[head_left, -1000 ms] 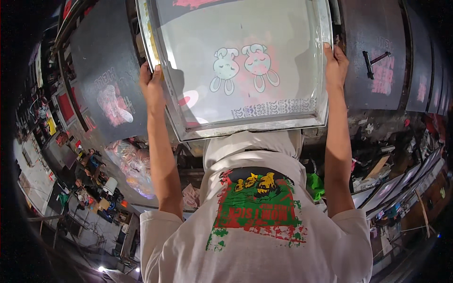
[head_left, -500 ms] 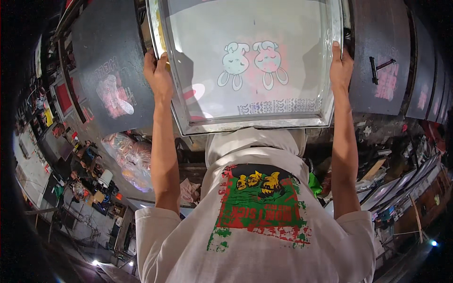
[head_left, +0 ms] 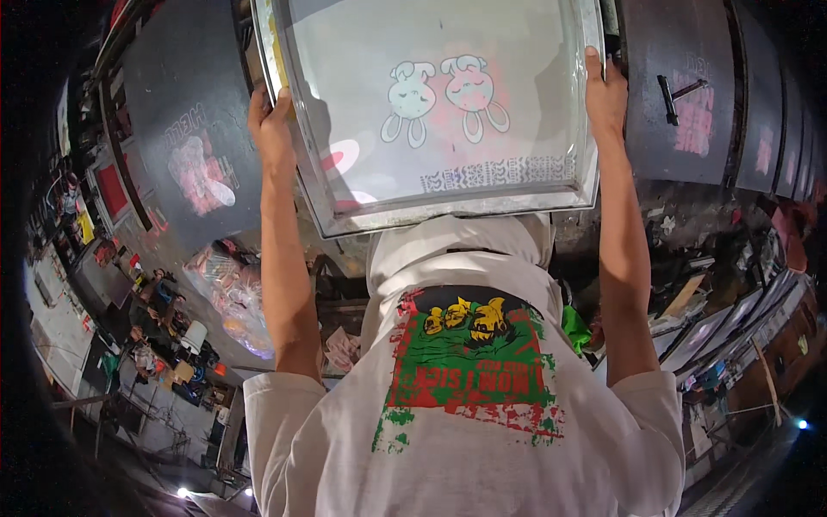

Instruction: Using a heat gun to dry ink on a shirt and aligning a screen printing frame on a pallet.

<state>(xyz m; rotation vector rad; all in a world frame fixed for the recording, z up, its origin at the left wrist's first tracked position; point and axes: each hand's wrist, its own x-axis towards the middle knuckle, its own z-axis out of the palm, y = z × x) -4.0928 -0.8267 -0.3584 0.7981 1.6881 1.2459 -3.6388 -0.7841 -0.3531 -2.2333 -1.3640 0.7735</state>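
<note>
Flanking the framed screen (head_left: 439, 103): left board (head_left: 164, 95), right board (head_left: 676, 52).

Pale screen (head_left: 442, 112) in a silvery frame (head_left: 517, 200)
Shows two rabbit heads (head_left: 412, 93) and, nearer, dark marks (head_left: 500, 173); held at both sides, far edge out of view.

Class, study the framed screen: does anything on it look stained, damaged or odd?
Yes: a pink blotch surrounds and tints the right rabbit on the framed screen, while the left rabbit looks largely clean. That unevenness suggests a stain.
</note>
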